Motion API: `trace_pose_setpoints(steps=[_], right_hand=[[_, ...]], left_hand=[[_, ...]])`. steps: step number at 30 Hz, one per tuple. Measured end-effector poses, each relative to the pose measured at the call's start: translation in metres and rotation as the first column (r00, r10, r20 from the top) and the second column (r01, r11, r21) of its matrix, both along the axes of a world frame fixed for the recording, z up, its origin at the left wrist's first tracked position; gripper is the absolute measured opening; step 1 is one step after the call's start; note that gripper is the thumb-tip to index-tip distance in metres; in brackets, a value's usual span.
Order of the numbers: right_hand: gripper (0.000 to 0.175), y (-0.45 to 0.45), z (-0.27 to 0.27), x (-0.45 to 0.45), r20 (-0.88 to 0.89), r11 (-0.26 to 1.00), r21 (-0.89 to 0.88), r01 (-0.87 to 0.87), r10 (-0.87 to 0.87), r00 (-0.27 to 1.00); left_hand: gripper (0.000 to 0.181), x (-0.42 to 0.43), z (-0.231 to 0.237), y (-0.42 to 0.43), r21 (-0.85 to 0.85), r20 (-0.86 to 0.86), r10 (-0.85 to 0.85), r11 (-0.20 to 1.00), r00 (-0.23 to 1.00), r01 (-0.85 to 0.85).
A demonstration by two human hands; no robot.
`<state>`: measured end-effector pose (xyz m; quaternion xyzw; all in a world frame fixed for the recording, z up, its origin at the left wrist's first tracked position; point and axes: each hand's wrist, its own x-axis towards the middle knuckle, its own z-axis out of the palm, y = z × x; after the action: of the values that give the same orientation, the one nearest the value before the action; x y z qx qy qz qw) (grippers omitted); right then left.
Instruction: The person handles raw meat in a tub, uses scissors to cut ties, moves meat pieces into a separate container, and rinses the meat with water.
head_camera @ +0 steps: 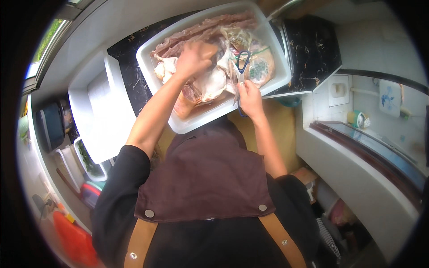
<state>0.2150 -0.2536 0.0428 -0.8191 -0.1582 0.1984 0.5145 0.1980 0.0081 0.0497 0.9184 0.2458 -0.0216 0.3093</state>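
A large white plastic tub (201,121) before me holds raw poultry (211,83) in cloudy liquid. Long strips of raw meat (201,28) lie along its far side. Over the tub's middle, my left hand (194,58) is blurred among the pieces; whether it grips one cannot be made out. At the near right rim, my right hand (250,98) is closed around scissors (242,63) with dark blue handles. One handle loop points up over the meat, and another blue part shows below the hand. Beside the scissors sits a clear plastic bag (259,70) bearing green print.
Left of the tub stands a white open container (104,124). A black marbled countertop (308,50) runs beneath and beyond the tub. A metal tap (283,9) reaches over the far right corner. Leafy greens (88,159) fill a small white bin at lower left.
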Motion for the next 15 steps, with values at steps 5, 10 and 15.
trace_pose_setpoints(steps=[5, 10, 15], right_hand=[[0.028, -0.003, 0.003, -0.001, -0.036, 1.000, 0.009, 0.017, -0.017, 0.999], [0.026, -0.007, 0.011, -0.004, -0.050, 0.999, -0.008, 0.036, -0.036, 0.998], [0.026, -0.006, 0.010, -0.003, -0.028, 0.998, -0.052, 0.017, -0.018, 0.999]], left_hand=[[0.068, 0.003, -0.038, 0.010, -0.707, 0.151, 0.214, 0.706, 0.965, -0.046], [0.068, -0.003, -0.051, 0.004, -0.601, 0.205, 0.197, 0.798, 0.959, -0.036], [0.093, -0.002, -0.020, -0.025, 0.002, 0.160, 0.070, 0.997, 0.985, -0.072]])
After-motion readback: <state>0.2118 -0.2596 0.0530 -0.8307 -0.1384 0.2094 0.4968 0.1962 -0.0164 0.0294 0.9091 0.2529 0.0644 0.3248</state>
